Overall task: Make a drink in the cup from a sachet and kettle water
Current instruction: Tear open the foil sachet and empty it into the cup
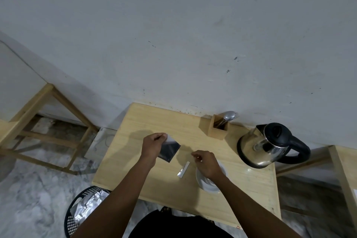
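My left hand holds a dark sachet by its top edge above the wooden table. My right hand hovers just right of it, fingers curled, seemingly with nothing in it. A torn-off silver strip lies on the table between my hands. The white cup on its saucer sits under my right wrist and is mostly hidden. A steel kettle with a black lid and handle stands at the right.
A wooden holder with spoons stands at the back by the wall. A black basket with foil wrappers sits on the floor at the left. Wooden frames flank the table.
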